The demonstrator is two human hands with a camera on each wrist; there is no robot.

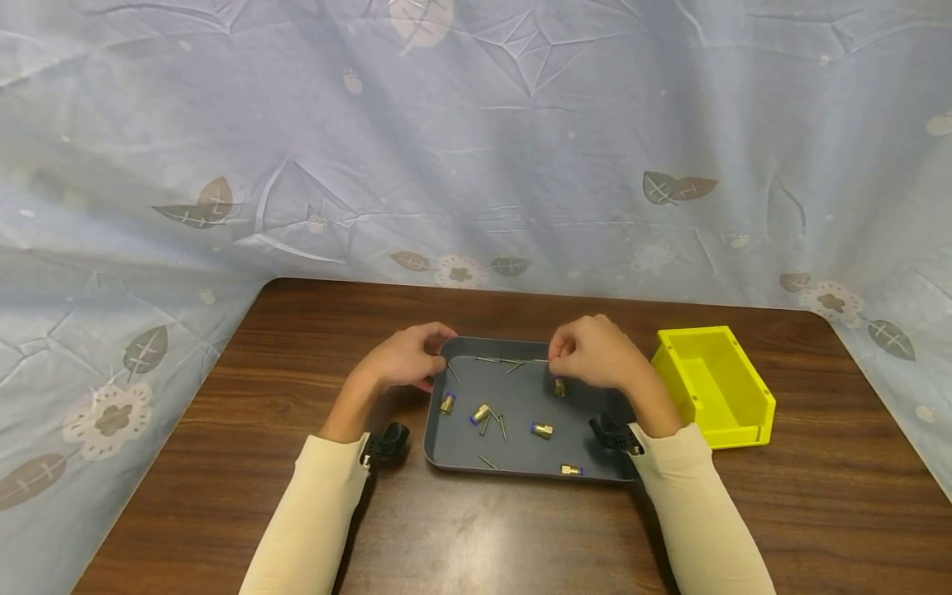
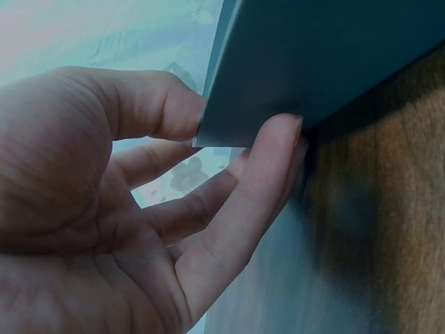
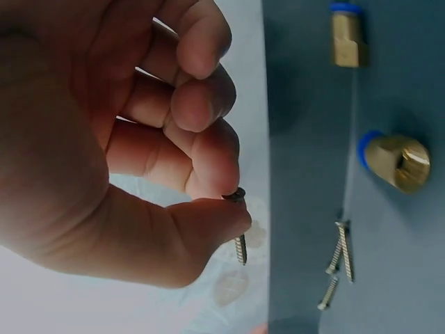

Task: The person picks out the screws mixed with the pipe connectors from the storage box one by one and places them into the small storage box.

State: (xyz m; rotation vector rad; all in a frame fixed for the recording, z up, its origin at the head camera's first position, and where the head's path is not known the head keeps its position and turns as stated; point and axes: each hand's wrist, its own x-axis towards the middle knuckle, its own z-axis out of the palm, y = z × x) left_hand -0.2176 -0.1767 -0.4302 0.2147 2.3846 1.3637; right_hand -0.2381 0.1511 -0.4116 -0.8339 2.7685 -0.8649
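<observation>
My left hand [image 1: 405, 355] grips the far left corner of a grey tray [image 1: 464, 442]. In the left wrist view, the thumb lies at the tray's rim and a fingertip presses its outer side. Over the far right part of the tray, my right hand [image 1: 595, 351] pinches a small screw [image 3: 240, 249] between thumb and index finger. The screw's head shows at the fingertips, its threaded end pointing out past the thumb. In the tray lie several loose screws [image 1: 502, 427] and several brass fittings with blue collars, one fitting [image 1: 560, 387] just below the right hand.
A yellow open-top bin [image 1: 695, 333] stands right of the tray, close to the right forearm. Both rest on a brown wood-grain table [image 1: 297, 330]. A patterned pale-blue curtain [image 1: 446, 165] hangs behind the table and down its sides.
</observation>
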